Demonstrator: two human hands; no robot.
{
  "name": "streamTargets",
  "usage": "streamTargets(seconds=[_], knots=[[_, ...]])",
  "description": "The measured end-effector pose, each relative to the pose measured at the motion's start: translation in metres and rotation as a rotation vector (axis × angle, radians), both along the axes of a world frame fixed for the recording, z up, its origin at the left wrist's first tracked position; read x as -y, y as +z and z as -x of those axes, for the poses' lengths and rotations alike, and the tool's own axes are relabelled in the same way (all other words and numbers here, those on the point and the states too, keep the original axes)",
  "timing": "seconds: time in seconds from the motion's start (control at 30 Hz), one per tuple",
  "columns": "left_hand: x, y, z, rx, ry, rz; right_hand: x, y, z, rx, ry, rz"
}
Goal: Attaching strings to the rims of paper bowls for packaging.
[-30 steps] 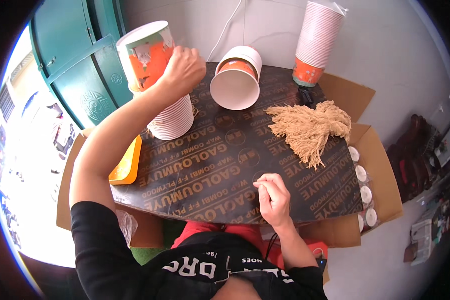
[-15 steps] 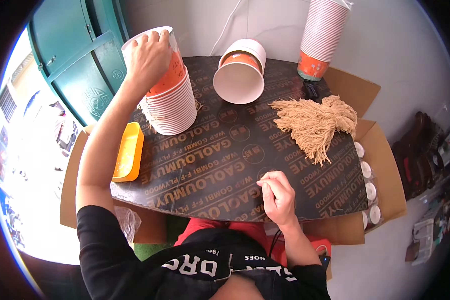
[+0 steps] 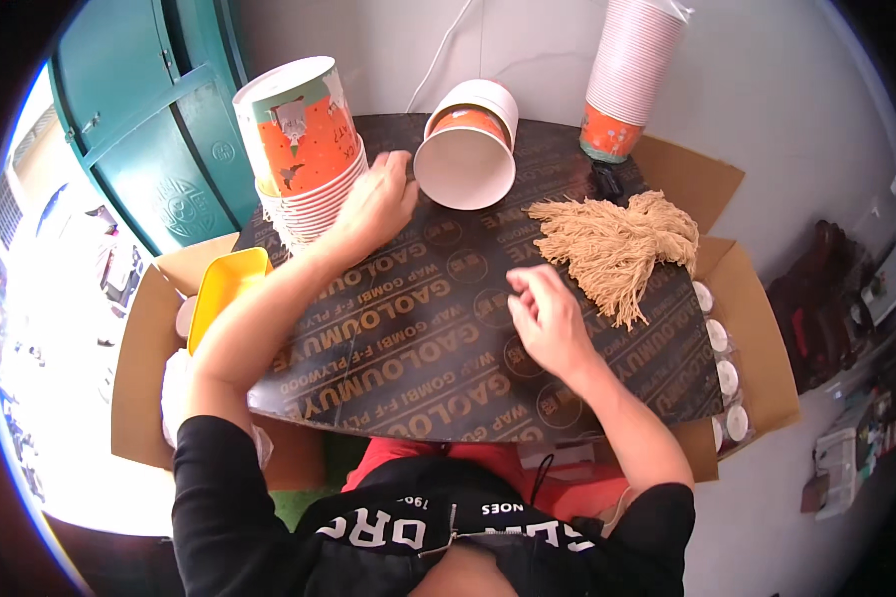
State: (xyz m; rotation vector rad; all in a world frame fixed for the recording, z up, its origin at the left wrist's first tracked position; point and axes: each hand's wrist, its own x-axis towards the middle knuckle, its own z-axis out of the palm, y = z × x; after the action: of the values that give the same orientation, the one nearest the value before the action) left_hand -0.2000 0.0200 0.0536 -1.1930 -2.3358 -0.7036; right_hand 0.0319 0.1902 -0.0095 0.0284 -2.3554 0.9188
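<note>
An upside-down stack of paper buckets, orange-printed with white rims below, stands at the table's far left. My left hand is just right of this stack, fingers bent and apart, with nothing visible in it. Close beyond its fingertips, more paper buckets lie on their side, a white mouth facing me. My right hand hovers over the table's right middle, thumb and fingers loosely bent with a gap between them. A bundle of beige cords lies beyond it to the right.
The dark printed table has a curved edge. A yellow tray sits at its left, partly behind my left forearm. A tall plastic-wrapped bucket stack stands far right, near a small black object. Cardboard boxes flank the table.
My left hand has left the top of the upside-down stack and moved right and nearer, toward the lying buckets. My right hand has moved farther over the table, and its fingers have loosened.
</note>
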Motion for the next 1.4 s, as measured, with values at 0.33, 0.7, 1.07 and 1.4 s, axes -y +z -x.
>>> streamTargets(seconds=[0.33, 0.7, 1.07, 1.4], knots=[[-0.076, -0.075, 0.109, 0.550, 0.264, -0.271, 0.016, -0.007, 0.010, 0.117, 0.200, 0.142], [-0.034, -0.052, 0.063, 0.288, 0.082, -0.241, -0.065, -0.008, -0.080, -0.010, -0.242, -0.043], [0.056, 0.025, -0.038, 1.043, 0.028, -0.221, -0.148, -0.025, -0.075, -0.016, -0.368, -0.456], [0.079, 0.017, -0.059, 1.181, 0.004, -0.179, -0.165, -0.030, -0.059, -0.045, -0.308, -0.647]])
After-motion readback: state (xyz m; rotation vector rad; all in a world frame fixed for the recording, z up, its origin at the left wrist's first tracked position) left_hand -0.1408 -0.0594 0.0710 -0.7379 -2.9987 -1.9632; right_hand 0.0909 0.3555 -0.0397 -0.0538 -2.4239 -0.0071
